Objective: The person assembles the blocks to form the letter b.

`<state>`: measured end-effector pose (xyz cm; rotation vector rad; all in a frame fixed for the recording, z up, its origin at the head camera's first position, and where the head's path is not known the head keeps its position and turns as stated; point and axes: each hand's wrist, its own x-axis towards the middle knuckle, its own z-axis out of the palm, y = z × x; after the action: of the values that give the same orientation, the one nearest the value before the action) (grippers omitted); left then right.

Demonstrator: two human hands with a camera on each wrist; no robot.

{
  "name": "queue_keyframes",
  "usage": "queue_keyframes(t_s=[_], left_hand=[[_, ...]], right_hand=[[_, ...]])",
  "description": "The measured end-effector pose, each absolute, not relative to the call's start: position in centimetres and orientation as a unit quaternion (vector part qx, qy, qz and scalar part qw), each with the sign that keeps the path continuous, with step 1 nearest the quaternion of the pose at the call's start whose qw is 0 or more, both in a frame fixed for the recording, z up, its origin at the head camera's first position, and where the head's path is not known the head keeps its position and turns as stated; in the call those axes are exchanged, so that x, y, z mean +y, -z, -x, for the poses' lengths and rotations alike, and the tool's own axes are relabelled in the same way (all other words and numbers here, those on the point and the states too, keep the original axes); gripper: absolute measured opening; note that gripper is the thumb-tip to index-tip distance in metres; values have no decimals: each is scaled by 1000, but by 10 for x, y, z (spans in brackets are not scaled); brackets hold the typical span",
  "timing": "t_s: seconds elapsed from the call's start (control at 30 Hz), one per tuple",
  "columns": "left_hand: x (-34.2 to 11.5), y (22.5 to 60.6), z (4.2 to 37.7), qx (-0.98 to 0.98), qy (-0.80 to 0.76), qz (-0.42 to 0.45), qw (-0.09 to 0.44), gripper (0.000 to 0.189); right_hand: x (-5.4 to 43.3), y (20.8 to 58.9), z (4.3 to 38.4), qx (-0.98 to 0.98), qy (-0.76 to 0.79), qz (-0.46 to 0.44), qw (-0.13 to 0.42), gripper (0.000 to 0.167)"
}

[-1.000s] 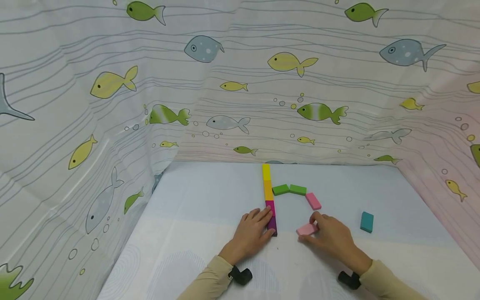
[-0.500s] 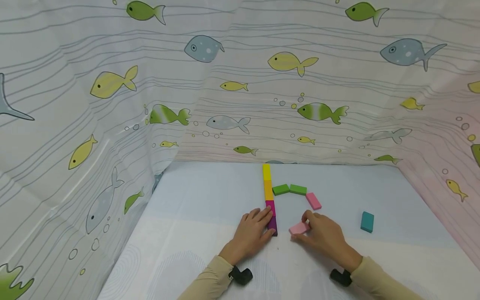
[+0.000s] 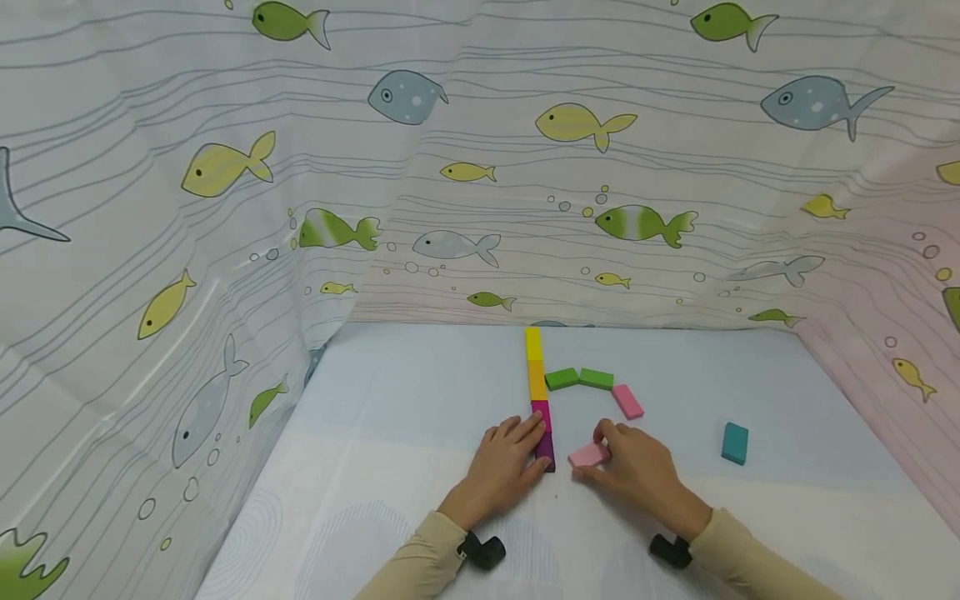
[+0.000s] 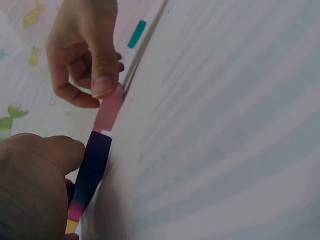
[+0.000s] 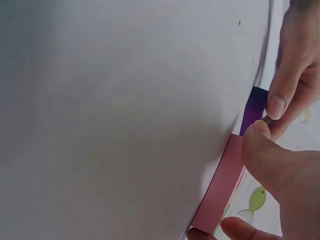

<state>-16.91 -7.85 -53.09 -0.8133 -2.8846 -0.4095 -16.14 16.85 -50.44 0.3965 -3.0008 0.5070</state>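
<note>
My right hand (image 3: 637, 467) pinches a light pink block (image 3: 587, 456) between thumb and fingers, right of the column's near end. That column is a straight row of blocks: a yellow block (image 3: 533, 343) at the far end, an orange block (image 3: 537, 380), a magenta block (image 3: 545, 414) and a dark purple block (image 3: 544, 451) nearest me. My left hand (image 3: 498, 467) lies against the column's left side, fingertips on the magenta block and thumb at the purple one. In the right wrist view the pink block (image 5: 220, 185) shows its long side, held at its ends.
Two green blocks (image 3: 596, 379) and a darker pink block (image 3: 627, 402) curve rightward from the orange block. A teal block (image 3: 735, 443) lies alone at the right. White sheeting (image 3: 480, 192) printed with fish stands behind and beside the table.
My right hand has moved left with the light pink block, bringing it nearer the purple block. The left hand and the other blocks have stayed put.
</note>
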Motion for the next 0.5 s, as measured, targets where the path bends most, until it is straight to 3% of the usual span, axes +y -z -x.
queue_keyframes(t_s=[0.5], left_hand=[[-79,530,169,-952,137,268,54,57]], right_hand=[[159,507,167,-976,-167,-137,35,57]])
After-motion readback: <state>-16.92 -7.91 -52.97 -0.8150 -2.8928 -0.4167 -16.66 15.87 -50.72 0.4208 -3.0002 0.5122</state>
